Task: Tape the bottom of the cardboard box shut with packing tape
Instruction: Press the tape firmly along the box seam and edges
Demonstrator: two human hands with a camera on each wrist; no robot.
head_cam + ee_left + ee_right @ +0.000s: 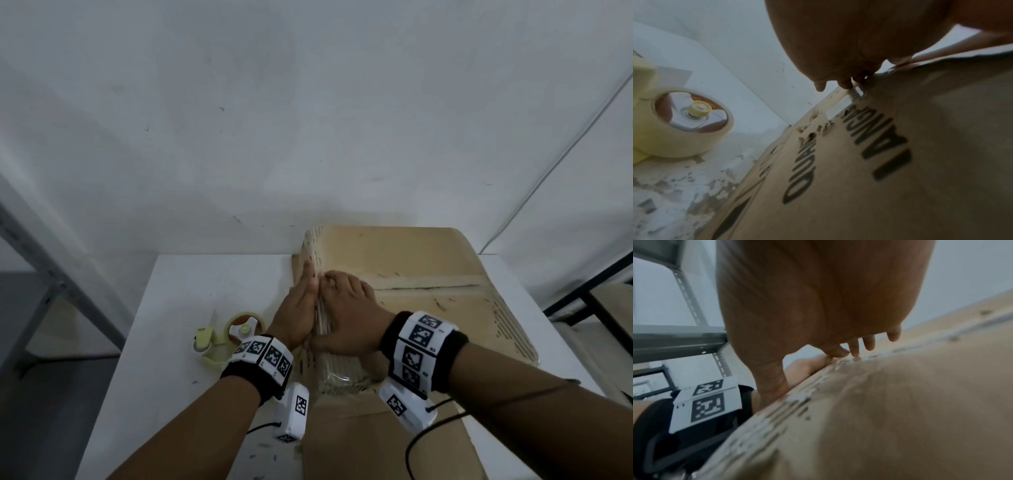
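Note:
A brown cardboard box point(428, 260) stands upturned on the white table point(191, 294), its bottom flaps closed with a seam point(431, 287) running across the top. My left hand point(301, 308) lies flat against the box's left side point(900, 162), fingers straight, over a strip of clear tape point(840, 107). My right hand point(346, 308) presses down on the top left edge of the box point(900, 402), fingers spread. A yellow tape dispenser point(229, 334) with a roll of packing tape point(684, 123) sits on the table just left of my left hand.
The box's back edge is close to the white wall point(308, 120) behind the table. A grey metal shelf frame point(51, 274) stands at the left and a dark frame point(589, 294) at the right. A loose box flap point(376, 442) hangs toward me at the front.

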